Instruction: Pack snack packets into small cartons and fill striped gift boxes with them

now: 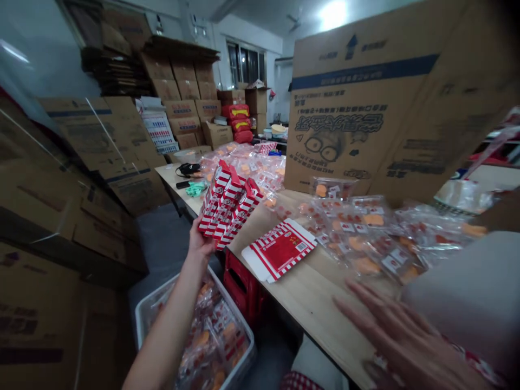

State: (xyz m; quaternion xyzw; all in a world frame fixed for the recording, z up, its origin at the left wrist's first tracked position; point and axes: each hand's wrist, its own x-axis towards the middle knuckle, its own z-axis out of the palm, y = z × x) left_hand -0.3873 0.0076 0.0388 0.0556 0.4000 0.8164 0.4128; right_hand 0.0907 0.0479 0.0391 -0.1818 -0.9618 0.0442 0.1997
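Held at the table's left edge, a group of red-and-white striped boxes [231, 208] stands tilted in my left hand [202, 238], whose fingers are closed round their lower end. A flattened striped carton [280, 249] with a red panel lies on the wooden table [312, 303], just right of them. At the lower right, my right hand [390, 330] is over the table's near part, blurred, its fingers stretched out and nothing visible in them. Beyond it lie clear plastic packets [365, 265] with orange pieces inside.
A large cardboard box [345, 108] stands upright on the table. Below the table edge are a white bin [140, 314] of packets and a red stool [239, 284]. Stacked cartons [36, 303] line the left side. More packets [254, 162] cover the table's far end.
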